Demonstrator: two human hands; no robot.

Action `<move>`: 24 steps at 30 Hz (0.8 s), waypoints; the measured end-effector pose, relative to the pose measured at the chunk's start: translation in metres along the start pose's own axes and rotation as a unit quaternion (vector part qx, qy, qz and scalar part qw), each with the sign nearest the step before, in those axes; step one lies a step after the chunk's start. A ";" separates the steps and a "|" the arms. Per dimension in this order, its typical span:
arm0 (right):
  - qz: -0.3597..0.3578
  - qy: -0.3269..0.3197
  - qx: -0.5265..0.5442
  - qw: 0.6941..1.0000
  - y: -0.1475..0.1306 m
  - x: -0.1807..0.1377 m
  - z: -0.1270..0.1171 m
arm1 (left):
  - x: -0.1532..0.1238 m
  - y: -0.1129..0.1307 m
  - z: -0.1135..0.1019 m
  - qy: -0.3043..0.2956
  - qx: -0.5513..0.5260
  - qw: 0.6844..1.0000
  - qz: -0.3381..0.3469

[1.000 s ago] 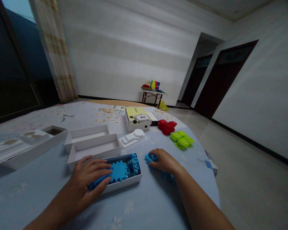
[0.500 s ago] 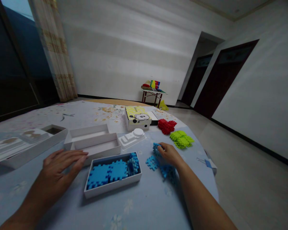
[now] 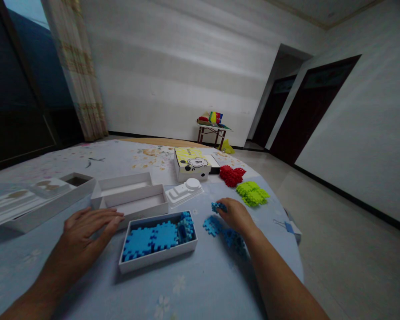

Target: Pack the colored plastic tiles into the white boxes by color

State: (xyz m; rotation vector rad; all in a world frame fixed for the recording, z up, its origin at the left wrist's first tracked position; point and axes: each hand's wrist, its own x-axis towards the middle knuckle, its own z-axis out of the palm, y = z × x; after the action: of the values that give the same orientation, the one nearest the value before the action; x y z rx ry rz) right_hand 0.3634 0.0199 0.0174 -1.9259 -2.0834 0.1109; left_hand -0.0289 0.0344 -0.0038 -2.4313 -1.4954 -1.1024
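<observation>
Pinched in my right hand [image 3: 236, 215] is a small blue interlocking block piece [image 3: 216, 207], held just over the table. Below that hand, more blue pieces [image 3: 212, 226] lie loose on the cloth, partly hidden by my wrist. My left hand [image 3: 90, 235] is open with fingers stretched out, its fingertips at the near side of an empty white box [image 3: 140, 202]; whether they touch it I cannot tell. Between my hands sits a white box [image 3: 158, 258] filled with blue interlocking pieces [image 3: 150, 240], flat ones at left and upright ones at its right end.
Green pieces [image 3: 252, 194] and red pieces [image 3: 232, 175] are piled at the right. A yellow and white cartoon box [image 3: 191, 164] stands farther back, with a white plastic tray [image 3: 185, 191] before it. Another long white box [image 3: 36, 206] lies at left. A blue binder clip [image 3: 288, 227] is near the right edge.
The blue piece in my right hand has tilted from upright to flatter as the hand turned. My left hand has barely moved.
</observation>
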 end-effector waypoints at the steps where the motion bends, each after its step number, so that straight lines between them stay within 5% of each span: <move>1: -0.005 -0.019 -0.018 1.000 -0.006 -0.002 -0.001 | 0.000 0.000 0.000 0.001 -0.003 1.000 -0.002; 5: -0.030 -0.104 -0.049 0.993 -0.021 -0.011 -0.002 | 0.002 0.002 -0.001 0.007 -0.010 1.000 -0.001; 10: -0.019 -0.130 -0.057 0.990 -0.026 -0.013 -0.001 | 0.002 0.004 -0.002 0.015 -0.012 1.000 0.003; 24: 0.029 -0.068 0.020 0.997 -0.002 -0.009 -0.010 | 0.003 0.013 -0.003 -0.009 -0.001 1.000 0.017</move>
State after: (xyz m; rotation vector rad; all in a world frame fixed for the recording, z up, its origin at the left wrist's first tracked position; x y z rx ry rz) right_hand 0.3650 0.0097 0.0262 -2.0071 -2.0920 0.3027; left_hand -0.0195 0.0285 0.0037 -2.4660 -1.4523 -1.0798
